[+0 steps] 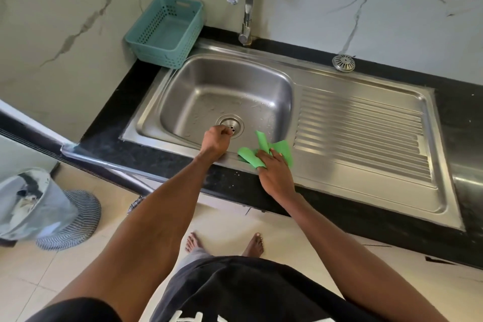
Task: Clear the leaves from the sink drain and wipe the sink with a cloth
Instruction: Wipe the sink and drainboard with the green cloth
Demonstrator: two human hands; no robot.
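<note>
A steel sink (203, 81) with a wet bottom is set in a black counter. Its round drain (232, 121) lies near the front of the basin. My left hand (215, 140) reaches into the basin with its fingers closed at the near edge of the drain; nothing shows in it. My right hand (274, 172) rests on the sink's front rim, holding several flat green leaves (283, 150) that stick out past the fingers. No cloth is in view.
A curved tap (247, 8) stands behind the basin, and a teal basket (167, 31) sits at the back left. The ribbed drainboard (366, 133) lies to the right, with a round strainer cap (343, 63) behind it. A lined bin (28, 201) and a striped mat (78, 219) are on the floor to the left.
</note>
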